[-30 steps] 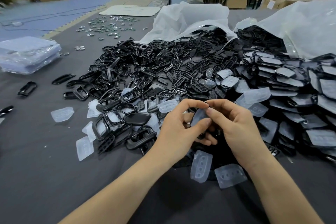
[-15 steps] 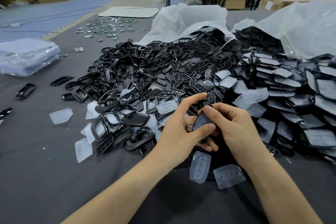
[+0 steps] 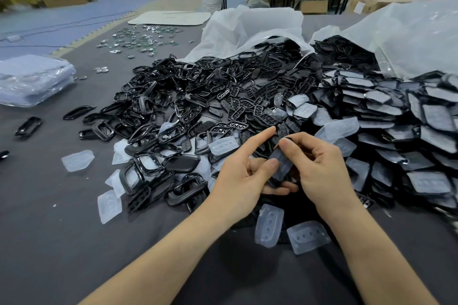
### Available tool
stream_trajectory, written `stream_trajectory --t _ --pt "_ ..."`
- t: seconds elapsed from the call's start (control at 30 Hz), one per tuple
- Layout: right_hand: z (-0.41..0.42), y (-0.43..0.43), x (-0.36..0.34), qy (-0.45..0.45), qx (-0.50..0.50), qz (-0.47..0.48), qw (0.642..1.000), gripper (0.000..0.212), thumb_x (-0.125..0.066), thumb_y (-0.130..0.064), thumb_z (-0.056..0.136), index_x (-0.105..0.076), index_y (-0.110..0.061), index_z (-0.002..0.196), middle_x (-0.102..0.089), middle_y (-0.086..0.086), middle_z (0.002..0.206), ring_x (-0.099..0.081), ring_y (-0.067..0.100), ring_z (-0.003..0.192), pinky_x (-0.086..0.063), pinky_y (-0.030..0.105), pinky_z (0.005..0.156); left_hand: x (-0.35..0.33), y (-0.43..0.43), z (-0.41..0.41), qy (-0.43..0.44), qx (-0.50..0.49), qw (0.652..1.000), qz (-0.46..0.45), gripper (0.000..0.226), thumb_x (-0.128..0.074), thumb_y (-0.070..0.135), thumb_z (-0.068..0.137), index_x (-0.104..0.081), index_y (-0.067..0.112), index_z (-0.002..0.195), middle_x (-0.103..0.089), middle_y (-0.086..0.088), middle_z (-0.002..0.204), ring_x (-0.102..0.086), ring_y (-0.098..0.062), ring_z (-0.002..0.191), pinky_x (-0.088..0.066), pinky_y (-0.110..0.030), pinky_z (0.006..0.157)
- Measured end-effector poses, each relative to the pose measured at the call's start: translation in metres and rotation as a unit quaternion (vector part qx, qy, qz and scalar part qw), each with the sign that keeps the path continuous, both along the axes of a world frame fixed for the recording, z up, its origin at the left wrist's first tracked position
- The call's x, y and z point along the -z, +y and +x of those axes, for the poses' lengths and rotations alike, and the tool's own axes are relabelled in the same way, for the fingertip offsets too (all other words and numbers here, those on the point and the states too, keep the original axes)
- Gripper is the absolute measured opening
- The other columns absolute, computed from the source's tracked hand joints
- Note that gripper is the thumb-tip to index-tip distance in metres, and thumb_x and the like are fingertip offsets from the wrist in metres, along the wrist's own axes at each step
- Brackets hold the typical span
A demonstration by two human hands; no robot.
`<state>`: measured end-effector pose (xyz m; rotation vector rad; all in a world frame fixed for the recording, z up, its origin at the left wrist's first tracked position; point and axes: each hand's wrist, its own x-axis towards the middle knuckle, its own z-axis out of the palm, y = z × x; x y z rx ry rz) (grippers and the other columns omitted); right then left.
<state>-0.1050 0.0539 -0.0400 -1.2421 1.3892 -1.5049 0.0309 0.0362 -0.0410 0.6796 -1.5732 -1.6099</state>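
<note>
Hands work above a grey tabletop [image 3: 49,230]: left hand [image 3: 238,177] and right hand [image 3: 319,171] pinch one black shell [image 3: 281,164] between them, pad seemingly being fitted. Heaped loose shells [image 3: 193,96] and clear pads [image 3: 269,229] suggest most work remains.

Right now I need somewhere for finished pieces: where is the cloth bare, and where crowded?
Bare: the cloth left of the left hand, nearer than the clear pads; also right of the right hand, nearer than the stacked covers. Crowded: the frame pile and around the piece both hands hold.
</note>
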Motion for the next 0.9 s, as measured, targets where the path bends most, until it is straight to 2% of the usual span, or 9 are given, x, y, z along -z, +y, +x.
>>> stream_trajectory --t 0.17,0.27,0.4,0.6,0.73,0.9 --pt "0.0011 -0.0009 0.0018 -0.008 0.007 -0.004 1.000 0.018 -0.060 -0.015 0.092 -0.066 -0.011 0.075 -0.057 -0.003 0.056 -0.050 0.005 0.047 -0.040 0.017 0.038 0.0005 0.0002 0.0019 0.006 -0.013 1.000 0.016 0.051 -0.040 -0.007 0.099 -0.044 0.033 0.129 -0.070 0.002 0.067 -0.072 -0.018 0.069 -0.059 -0.026 0.067" --pt "0.0028 -0.0008 0.0028 -0.032 0.010 0.000 0.999 0.025 -0.058 -0.016 0.093 -0.065 -0.013 0.069 -0.055 -0.006 0.051 -0.048 0.004 0.044 -0.038 0.016 0.038 0.0008 0.0007 0.0030 0.009 -0.013 1.000 0.021 0.053 -0.039 -0.008 0.099 -0.045 0.035 0.129 -0.072 -0.002 0.074 -0.073 -0.021 0.072 -0.059 -0.026 0.067" --pt "0.0040 -0.0003 0.0029 -0.075 -0.007 0.012 0.997 0.030 -0.058 -0.021 0.094 -0.064 -0.013 0.066 -0.051 0.000 0.049 -0.040 0.009 0.036 -0.031 0.017 0.034 0.0000 0.0010 0.0043 0.018 -0.002 0.999 0.027 0.057 -0.036 -0.011 0.098 -0.045 0.035 0.130 -0.073 -0.005 0.079 -0.073 -0.021 0.074 -0.059 -0.026 0.068" --pt "0.0062 0.0018 0.0004 -0.102 -0.008 0.023 0.994 0.030 -0.057 -0.020 0.094 -0.065 -0.014 0.066 -0.055 -0.003 0.050 -0.048 0.005 0.038 -0.036 0.015 0.034 -0.0006 -0.0008 0.0065 0.011 0.012 1.000 0.020 0.059 -0.034 -0.013 0.097 -0.041 0.033 0.133 -0.071 0.004 0.067 -0.074 -0.018 0.074 -0.059 -0.026 0.069" --pt "0.0054 0.0016 -0.0010 -0.067 0.007 0.017 0.998 0.030 -0.058 -0.020 0.094 -0.067 -0.019 0.066 -0.058 -0.006 0.051 -0.055 0.003 0.045 -0.041 0.016 0.036 -0.0023 -0.0008 0.0063 0.001 0.028 1.000 0.000 0.055 -0.033 -0.013 0.098 -0.033 0.024 0.139 -0.062 0.015 0.054 -0.066 -0.002 0.057 -0.060 -0.030 0.077" --pt "0.0059 0.0022 -0.0015 -0.065 0.018 0.018 0.998 0.028 -0.058 -0.022 0.094 -0.067 -0.021 0.067 -0.060 -0.005 0.053 -0.058 0.005 0.048 -0.045 0.019 0.039 -0.0031 -0.0007 0.0047 0.000 0.024 1.000 0.007 0.053 -0.035 -0.012 0.098 -0.031 0.020 0.140 -0.059 0.016 0.049 -0.060 0.003 0.050 -0.058 -0.033 0.081"
